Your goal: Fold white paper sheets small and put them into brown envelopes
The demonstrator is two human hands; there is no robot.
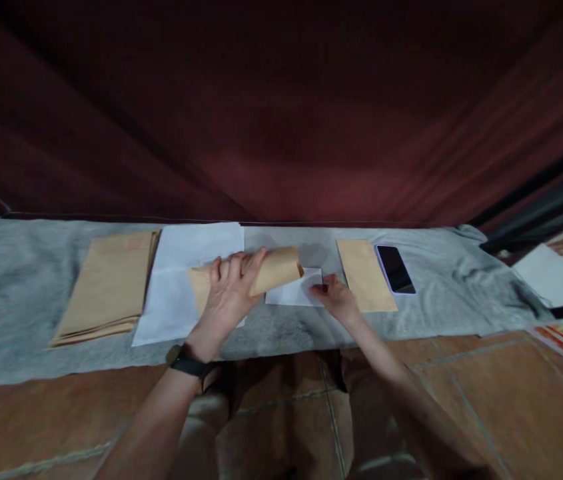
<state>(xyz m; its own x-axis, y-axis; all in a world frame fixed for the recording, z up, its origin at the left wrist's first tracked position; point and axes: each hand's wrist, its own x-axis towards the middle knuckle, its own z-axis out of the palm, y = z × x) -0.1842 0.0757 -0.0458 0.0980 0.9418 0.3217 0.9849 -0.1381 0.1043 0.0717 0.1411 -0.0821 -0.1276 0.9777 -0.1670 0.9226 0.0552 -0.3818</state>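
Observation:
A brown paper envelope [278,267] lies bent and partly raised under my left hand [234,283], whose fingers wrap over its upper side. A folded white sheet of paper [291,290] sits flat on the grey cloth, its left part inside or beneath the envelope; I cannot tell which. At the sheet's right end, my right hand [337,295] pinches its edge between thumb and fingers. Just right of that hand rests a second brown envelope [367,273], flat on the cloth. The left wrist wears a dark watch.
A stack of large brown envelopes [111,280] lies at the left, beside a stack of white paper [176,267]. A phone [395,270] in a lilac case is at the right. Grey cloth [441,287] covers the narrow surface, with a dark red curtain [281,133] behind.

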